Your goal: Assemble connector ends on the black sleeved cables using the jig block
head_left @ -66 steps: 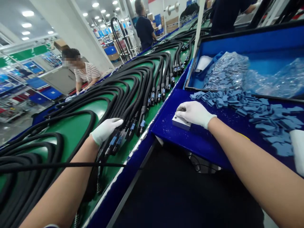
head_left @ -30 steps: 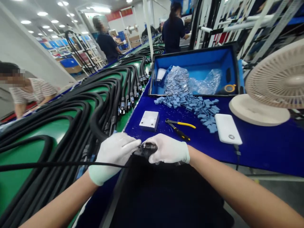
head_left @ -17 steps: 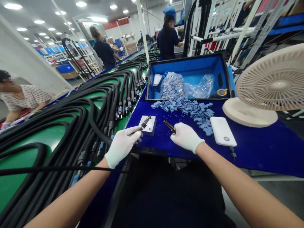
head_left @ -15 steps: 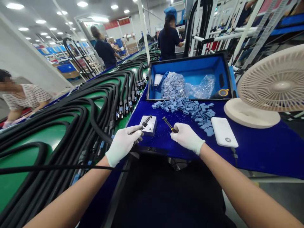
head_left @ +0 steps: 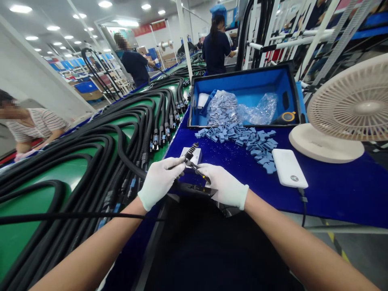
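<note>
My left hand, in a white glove, is closed round a black hose end. From it a dark ribbed connector points up and away over the silver metal block on the blue table. Gripped in my gloved right hand are end-cutting pliers with black and yellow handles. Their jaws meet the lower part of the connector beside my left fingertips; whether they bite on it cannot be made out. My right palm and fingers hide much of the handles.
Black hoses lie in curves on the green conveyor at left. Blue plastic clips are heaped before a blue bin. A white power bank and a fan stand right. Co-workers are beyond.
My right hand let go of the metal block and later took up the pliers from the table. My left hand brought a hose end over. The pliers have since moved left to the connector.
</note>
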### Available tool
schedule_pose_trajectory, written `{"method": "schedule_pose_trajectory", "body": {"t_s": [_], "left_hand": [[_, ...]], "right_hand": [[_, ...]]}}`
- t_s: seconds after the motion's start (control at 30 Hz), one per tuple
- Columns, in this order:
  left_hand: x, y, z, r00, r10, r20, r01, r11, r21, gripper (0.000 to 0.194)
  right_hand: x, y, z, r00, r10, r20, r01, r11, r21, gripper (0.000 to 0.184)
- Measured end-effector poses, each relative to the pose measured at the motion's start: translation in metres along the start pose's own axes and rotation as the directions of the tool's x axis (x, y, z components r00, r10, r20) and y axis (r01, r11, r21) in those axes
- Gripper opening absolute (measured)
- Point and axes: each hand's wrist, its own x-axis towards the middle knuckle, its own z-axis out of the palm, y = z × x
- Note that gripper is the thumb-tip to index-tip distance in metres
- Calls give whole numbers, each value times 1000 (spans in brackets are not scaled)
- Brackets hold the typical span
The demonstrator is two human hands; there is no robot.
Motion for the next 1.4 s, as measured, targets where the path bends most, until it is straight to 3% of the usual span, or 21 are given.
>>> {"method": "schedule_pose_trajectory", "body": {"t_s": [0.13,0.27,0.33,0.43,0.6,0.73,0.87,0.97,1.07,1.1,1.17,1.23,1.27,1.33,1.37,1.4], "left_hand": [[10,-10,-4,998,33,62,-32,999,-12,41],[43,-20,-4,947,87,308,20,945,-326,53],[57,-21,-2,924,107,367,48,921,-388,54],[63,-17,-1,957,85,278,-8,963,-269,55],[50,-4,0,983,34,179,-13,993,-117,55],[45,2,6,994,70,86,-65,996,-60,49],[51,5,8,989,125,78,-125,992,5,44],[57,2,9,996,62,71,-53,991,-124,46],[60,-2,10,993,4,120,48,904,-425,46],[60,-3,10,991,0,137,68,869,-490,46],[56,-1,8,991,12,132,56,864,-500,44],[49,5,6,991,62,115,-14,925,-380,42],[45,8,5,988,95,119,-55,951,-303,43],[37,14,4,970,158,183,-126,976,-175,45],[34,16,5,952,185,245,-158,980,-124,46],[32,17,7,925,210,317,-197,978,-75,46]], "right_hand": [[-2,9,7,994,108,14,-105,987,-123,25],[0,9,11,975,221,-27,-222,955,-198,27],[1,7,10,958,283,-43,-286,940,-184,34],[0,7,8,946,322,-16,-319,928,-193,45],[5,22,17,934,355,-37,-348,883,-315,15],[12,30,24,935,348,-68,-347,858,-378,11],[11,27,12,945,328,-15,-308,872,-380,16],[2,27,-8,949,316,27,-279,873,-400,26],[-14,26,-23,894,410,-179,-443,750,-491,44],[-19,24,-24,877,422,-231,-481,745,-463,57],[-28,17,-20,875,427,-226,-477,839,-262,86],[-32,6,-8,874,467,-138,-453,883,122,88],[-31,1,0,856,509,-94,-455,826,333,80],[-25,-5,16,790,612,-38,-441,610,658,57],[-21,-5,22,758,651,-39,-408,520,750,48],[-18,-4,26,740,669,-66,-365,483,796,42]]}}
